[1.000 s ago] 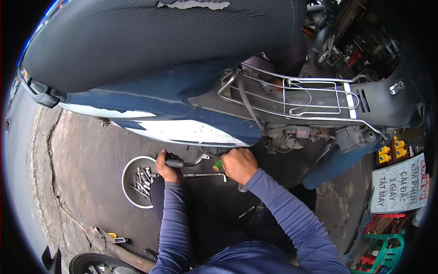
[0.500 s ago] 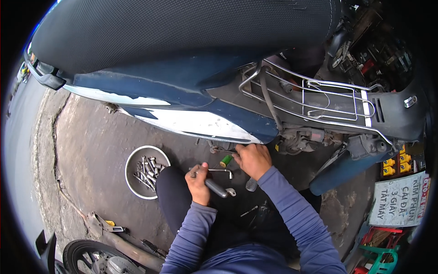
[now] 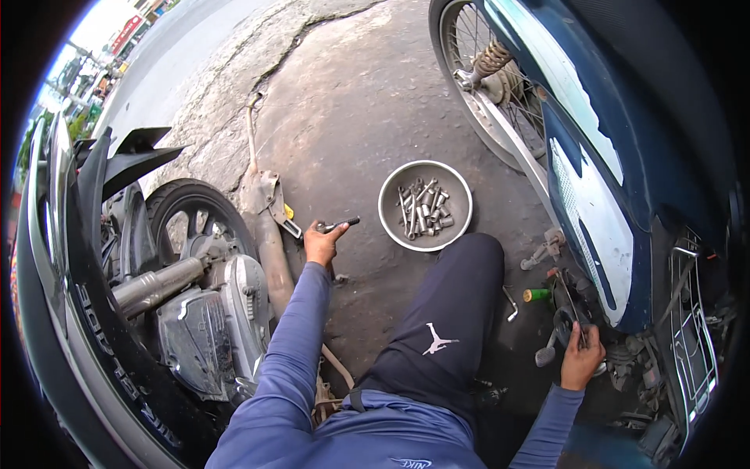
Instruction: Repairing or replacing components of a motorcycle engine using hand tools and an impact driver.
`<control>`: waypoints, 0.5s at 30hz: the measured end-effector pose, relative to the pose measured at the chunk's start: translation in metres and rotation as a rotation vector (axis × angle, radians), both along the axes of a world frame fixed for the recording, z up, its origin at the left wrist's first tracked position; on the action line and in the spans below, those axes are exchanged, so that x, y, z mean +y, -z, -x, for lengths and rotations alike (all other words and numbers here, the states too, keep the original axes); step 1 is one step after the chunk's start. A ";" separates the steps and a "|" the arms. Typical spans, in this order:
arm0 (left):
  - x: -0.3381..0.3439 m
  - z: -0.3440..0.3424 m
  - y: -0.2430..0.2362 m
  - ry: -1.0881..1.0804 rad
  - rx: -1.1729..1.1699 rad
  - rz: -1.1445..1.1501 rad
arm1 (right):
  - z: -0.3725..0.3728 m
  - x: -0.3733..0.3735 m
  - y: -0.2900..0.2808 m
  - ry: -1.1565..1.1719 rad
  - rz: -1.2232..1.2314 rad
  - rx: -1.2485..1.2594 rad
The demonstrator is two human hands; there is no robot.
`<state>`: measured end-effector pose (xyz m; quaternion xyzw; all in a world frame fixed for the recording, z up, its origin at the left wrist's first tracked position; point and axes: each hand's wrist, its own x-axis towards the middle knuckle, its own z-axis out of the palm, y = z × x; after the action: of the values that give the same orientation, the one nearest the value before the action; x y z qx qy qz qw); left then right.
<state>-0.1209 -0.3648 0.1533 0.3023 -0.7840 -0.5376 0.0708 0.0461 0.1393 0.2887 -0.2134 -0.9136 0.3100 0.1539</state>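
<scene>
Our left hand (image 3: 322,245) has its fingers wrapped around a dark lever (image 3: 344,224), held above the floor between the rusty-brown exhaust pipe (image 3: 273,254) and the metal bowl (image 3: 461,221) of wrenches and sockets (image 3: 424,209). Our right hand (image 3: 583,356) reaches to the underside of the blue-and-white motorbike (image 3: 605,258); its fingers are bent, but we cannot tell whether that grip is clamped on anything. Near it we see a green tool handle (image 3: 537,295) and, farther left, a bent silver rod (image 3: 512,300).
</scene>
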 end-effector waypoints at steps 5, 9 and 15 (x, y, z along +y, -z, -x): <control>-0.064 -0.046 0.039 -0.240 -0.155 -0.450 | -0.046 -0.017 0.029 0.042 0.159 -0.027; -0.080 -0.062 0.066 -0.184 -0.212 -0.656 | -0.072 -0.034 0.060 0.010 0.153 -0.018; -0.057 -0.048 0.075 0.447 -0.485 0.846 | -0.081 -0.041 0.071 0.094 0.291 0.022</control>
<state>-0.0734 -0.4218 0.0785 0.1884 -0.9713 -0.0915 -0.1130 0.1267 0.0982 0.2180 -0.2728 -0.8463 0.4337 0.1458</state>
